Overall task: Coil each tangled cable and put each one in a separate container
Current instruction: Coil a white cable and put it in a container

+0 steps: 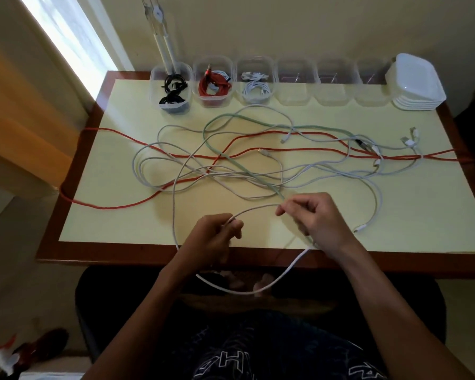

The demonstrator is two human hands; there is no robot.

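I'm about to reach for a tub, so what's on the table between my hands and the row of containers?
In the head view, the tangle of white, red and green cables lies between your left hand and right hand and the containers.

Tangled cables on the desk [395, 215]: a white cable [254, 209] arcs between the left hand [217, 234] and right hand [313, 215], its slack looping below the desk edge. A red cable [176, 152], a pale green cable [231, 157] and further white cables lie intertwined. Six clear containers [295, 83] line the far edge; the left three hold a black coil [173, 91], a red coil [213, 86] and a white coil [257, 89].
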